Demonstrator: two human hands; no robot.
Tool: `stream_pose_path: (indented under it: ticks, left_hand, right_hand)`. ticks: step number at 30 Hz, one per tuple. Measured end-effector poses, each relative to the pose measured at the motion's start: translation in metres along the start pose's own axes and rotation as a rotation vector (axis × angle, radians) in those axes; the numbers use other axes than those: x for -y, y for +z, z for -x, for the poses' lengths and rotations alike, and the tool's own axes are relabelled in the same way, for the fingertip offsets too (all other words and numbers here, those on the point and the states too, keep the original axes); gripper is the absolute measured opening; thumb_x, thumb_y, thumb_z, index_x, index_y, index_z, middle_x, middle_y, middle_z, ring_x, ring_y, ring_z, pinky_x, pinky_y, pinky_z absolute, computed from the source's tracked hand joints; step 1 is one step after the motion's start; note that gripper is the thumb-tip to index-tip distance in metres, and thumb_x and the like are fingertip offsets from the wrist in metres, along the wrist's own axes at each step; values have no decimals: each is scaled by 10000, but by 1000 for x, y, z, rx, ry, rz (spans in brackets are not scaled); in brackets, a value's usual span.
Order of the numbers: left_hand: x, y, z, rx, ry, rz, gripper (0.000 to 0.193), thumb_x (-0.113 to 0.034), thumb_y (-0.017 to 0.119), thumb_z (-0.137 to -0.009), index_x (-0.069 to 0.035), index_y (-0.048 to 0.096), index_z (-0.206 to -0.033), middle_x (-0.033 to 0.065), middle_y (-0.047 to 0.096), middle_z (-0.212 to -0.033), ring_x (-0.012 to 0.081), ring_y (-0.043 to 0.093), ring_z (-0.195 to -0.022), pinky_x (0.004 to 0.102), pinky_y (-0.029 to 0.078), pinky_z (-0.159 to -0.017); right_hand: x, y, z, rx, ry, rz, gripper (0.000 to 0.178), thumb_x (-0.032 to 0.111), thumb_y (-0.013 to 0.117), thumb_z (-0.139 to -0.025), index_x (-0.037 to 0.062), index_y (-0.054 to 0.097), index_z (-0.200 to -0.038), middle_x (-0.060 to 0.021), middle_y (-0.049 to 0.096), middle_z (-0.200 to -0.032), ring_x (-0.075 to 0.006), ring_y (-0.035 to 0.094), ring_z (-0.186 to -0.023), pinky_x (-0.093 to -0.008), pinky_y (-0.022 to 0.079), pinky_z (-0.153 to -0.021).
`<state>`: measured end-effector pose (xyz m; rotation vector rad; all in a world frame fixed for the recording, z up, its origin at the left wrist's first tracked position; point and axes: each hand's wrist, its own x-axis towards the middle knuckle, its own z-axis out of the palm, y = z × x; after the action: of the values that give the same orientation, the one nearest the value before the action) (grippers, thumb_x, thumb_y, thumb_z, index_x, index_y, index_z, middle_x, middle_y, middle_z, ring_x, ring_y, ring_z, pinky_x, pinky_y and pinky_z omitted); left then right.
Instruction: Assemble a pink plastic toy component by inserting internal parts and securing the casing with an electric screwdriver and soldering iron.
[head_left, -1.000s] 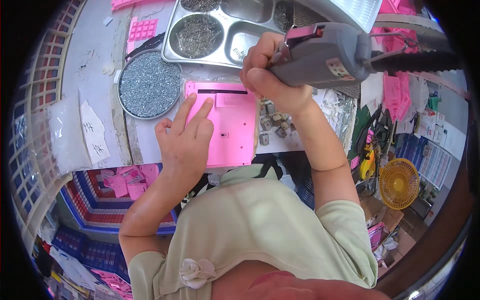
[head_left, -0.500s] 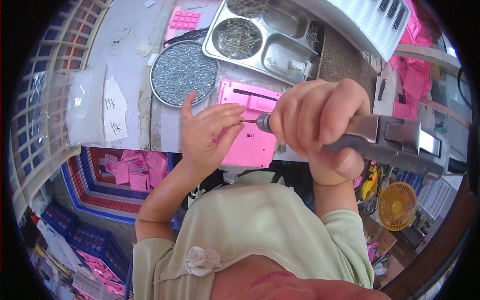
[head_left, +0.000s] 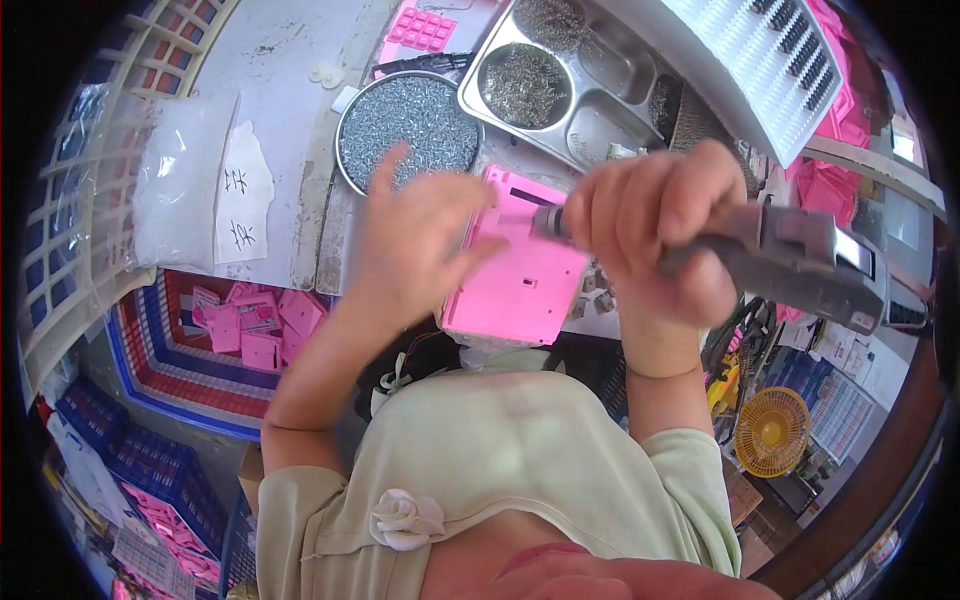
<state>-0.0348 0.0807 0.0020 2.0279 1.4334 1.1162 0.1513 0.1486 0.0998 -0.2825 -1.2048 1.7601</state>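
Observation:
My right hand [head_left: 660, 225] is wrapped round a grey power screwdriver [head_left: 800, 255], its tip pointing left over a pink plastic panel [head_left: 505, 300]. The panel lies on the table in front of me and has a dark slot and small holes. My left hand [head_left: 425, 235], smeared by motion, hovers over the panel's left side, near the screwdriver's tip. Whether anything is between its fingers cannot be made out. Just beyond that hand stands a round dish of small silvery screws [head_left: 425, 125].
Behind the panel sits a metal compartment tray [head_left: 590, 85] with small metal parts. A white ribbed tray [head_left: 745, 60] stands at the far right. Down left, a red-and-blue basket [head_left: 170, 370] holds pink panels. A plastic bag [head_left: 180, 190] and a yellow basket [head_left: 772, 432] flank the work area.
The fingers of my left hand have come away from the screwdriver's tip. The tip now sits over the panel's upper part. The whole view has shifted a little.

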Motion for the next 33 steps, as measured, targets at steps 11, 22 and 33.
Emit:
stream_pose_path:
  ticks: [11,22,33]
  left_hand:
    - [63,-17,-15,-91,-77,-372,74,-217,782,-825,-163,740,-854,-45,640,-904,189,591,-958,482,350,-988]
    - [62,-18,-24,-68,-123,-326,150,-238,706,-904,-107,663,-843,43,625,-804,261,606,-847,453,410,-796]
    - [-21,6,40,160,88,98,162,-116,765,-825,-83,634,-916,57,701,-1098,246,645,-1175,472,425,-1015]
  right_hand:
    - [-31,-30,-15,0,-13,225,204,233,663,-943,97,512,-945,-29,486,-656,-137,472,-534,-351,427,-570]
    - [-41,-32,-14,-50,47,300,237,206,672,-949,97,469,-894,-47,501,-640,-132,458,-520,-343,409,-552]
    - [-48,-40,-10,-21,59,228,205,94,680,-929,62,478,-913,-72,578,-720,-111,530,-617,-287,450,-577]
